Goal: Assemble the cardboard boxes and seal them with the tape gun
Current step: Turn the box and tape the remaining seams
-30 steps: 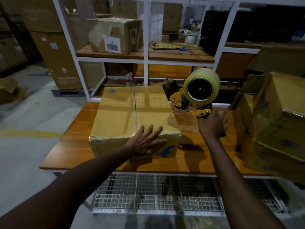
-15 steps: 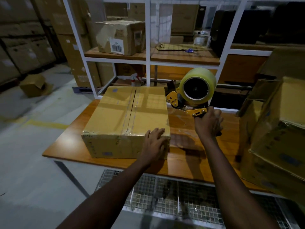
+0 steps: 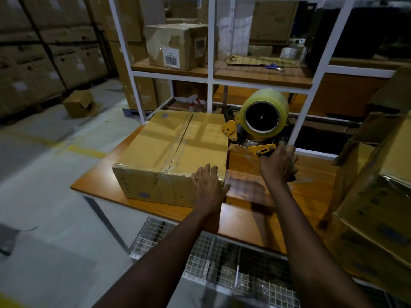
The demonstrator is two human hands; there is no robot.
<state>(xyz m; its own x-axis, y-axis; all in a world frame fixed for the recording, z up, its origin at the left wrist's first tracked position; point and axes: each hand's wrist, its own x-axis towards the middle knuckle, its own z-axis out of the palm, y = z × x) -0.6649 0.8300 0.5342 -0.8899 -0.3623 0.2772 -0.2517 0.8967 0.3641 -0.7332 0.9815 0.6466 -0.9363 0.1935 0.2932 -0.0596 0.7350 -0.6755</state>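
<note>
Here we are at the counter (image 3: 311,174), and the box (image 3: 173,152) sits on its left half, flaps shut, tape down along the middle seam (image 3: 180,143). The left hand (image 3: 209,185) lies flat on the box's near right corner, fingers straight, thumb dropping over the right edge: an open grip, pressing rather than holding. The right hand (image 3: 278,165) has a closed grip round the handle of the tape gun (image 3: 261,148), held up just right of the box with its fat yellow roll (image 3: 278,103) facing us. Between gun and box there looks to be a clear film of tape (image 3: 246,181) stretched above the counter, though it's faint and I can't swear where it's stuck. That's the danger spot, I'd say. If that film goes slack it can fold back on itself or catch the counter top, and then the strip lands wrinkled or has to be ripped off. Pull the gun away at a poor angle and the blade may not bite, so the tape drags and stretches instead of cutting clean. The flat palm is the only thing pinning the box, so a hard tug to the right could slide or swing it, and its near face sits close to the counter's near edge. Watch that thumb as well, right by the tape line and not far from the cutter. And over on the right, the stacked boxes (image 3: 378,207) crowd in close, so a wide swing of the gun arm could clip them.
</note>
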